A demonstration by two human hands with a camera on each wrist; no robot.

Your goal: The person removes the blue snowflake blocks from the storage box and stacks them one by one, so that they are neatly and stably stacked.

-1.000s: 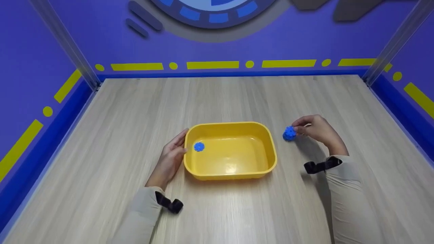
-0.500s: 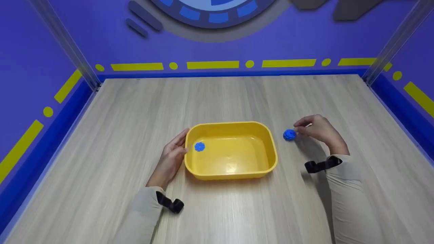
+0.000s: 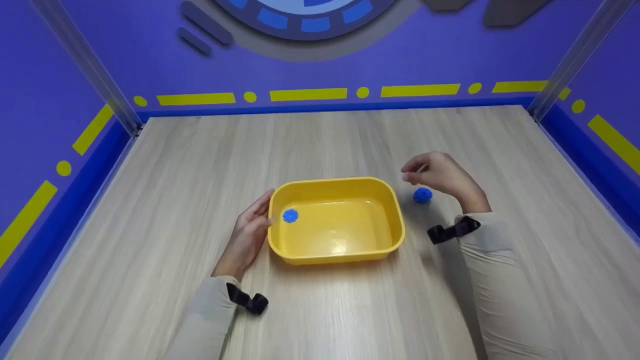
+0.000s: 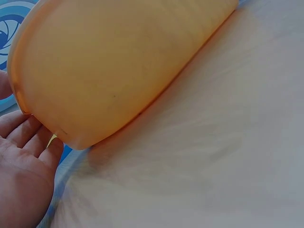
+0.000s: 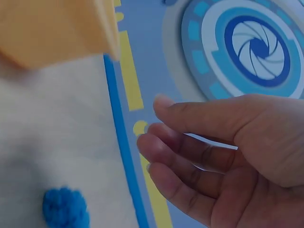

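A yellow plastic basin (image 3: 335,258) stands in the middle of the table, its outer wall (image 4: 118,71) filling much of the left wrist view. My left hand (image 3: 247,235) holds its left end, thumb at the rim and fingers along the outside. One blue flower-shaped disc (image 3: 290,215) with a notched edge lies inside, near that end. Just right of the basin is a small pile of similar blue discs (image 3: 422,195). Above and behind the pile hovers my right hand (image 3: 440,172), fingers loosely bent; in the right wrist view thumb and fingers are apart with nothing between them.
The wood-grain tabletop (image 3: 200,165) runs back to a purple wall (image 3: 320,75) with yellow dashes. Side walls (image 3: 35,100) close in both flanks. Black wrist cameras sit on both sleeves.
A second ago my right hand pinched a blue disc upright on the pile. It let go, the disc lay down on the pile, and the hand rose toward the basin. My left hand kept its place.
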